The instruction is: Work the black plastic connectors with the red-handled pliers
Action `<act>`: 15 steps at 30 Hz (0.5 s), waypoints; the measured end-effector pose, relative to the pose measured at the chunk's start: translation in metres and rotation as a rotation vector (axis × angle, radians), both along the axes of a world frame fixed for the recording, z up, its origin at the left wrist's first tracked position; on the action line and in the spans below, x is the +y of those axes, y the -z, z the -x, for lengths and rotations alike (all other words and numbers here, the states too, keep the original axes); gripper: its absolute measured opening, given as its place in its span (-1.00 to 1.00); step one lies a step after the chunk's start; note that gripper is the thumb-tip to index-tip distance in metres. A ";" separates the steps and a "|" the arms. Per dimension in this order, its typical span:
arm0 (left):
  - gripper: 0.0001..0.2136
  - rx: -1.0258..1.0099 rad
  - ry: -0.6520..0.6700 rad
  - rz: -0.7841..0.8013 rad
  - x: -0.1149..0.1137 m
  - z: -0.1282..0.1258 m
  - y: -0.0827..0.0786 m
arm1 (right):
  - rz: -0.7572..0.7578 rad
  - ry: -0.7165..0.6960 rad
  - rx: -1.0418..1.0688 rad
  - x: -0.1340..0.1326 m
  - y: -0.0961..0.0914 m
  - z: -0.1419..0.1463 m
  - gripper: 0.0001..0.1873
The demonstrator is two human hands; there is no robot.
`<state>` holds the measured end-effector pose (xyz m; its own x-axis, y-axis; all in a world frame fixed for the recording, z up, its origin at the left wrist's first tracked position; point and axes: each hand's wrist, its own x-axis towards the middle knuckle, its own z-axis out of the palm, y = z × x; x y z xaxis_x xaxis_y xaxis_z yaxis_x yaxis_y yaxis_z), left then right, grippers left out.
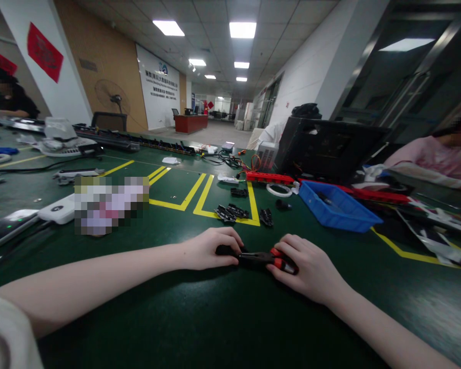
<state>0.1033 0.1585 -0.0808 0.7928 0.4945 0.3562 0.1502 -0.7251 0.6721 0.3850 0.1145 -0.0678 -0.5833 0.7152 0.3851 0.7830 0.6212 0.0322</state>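
Observation:
My right hand [305, 264] is closed around the red and black handles of a pair of pliers [275, 259], whose dark jaws point left. Those jaws reach the fingertips of my left hand [211, 249], which pinches a small black part [226, 250]. Most of that part is covered by my fingers, so its exact kind is unclear. Beyond my hands, similar-looking black plastic pieces [232, 212] lie in and around a yellow-taped rectangle, with one black piece [266, 217] just outside its right line.
A blue bin [336, 207] stands to the right, near a red power strip [271, 178] and a white tape roll [279, 190]. White devices [57, 210] lie at left on the green table [157, 318]. Other people [434, 156] sit at the right and far left.

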 end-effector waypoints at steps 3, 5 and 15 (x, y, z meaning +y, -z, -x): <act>-0.90 -0.004 -0.003 0.005 0.000 0.000 0.000 | 0.008 0.001 0.011 0.001 0.001 -0.001 -0.72; -0.90 0.002 0.002 -0.004 0.000 0.000 0.000 | 0.013 0.005 0.025 0.001 0.001 -0.001 -0.74; -0.90 -0.014 -0.001 0.023 0.000 0.000 -0.002 | 0.012 -0.004 0.059 0.001 0.001 -0.002 -0.73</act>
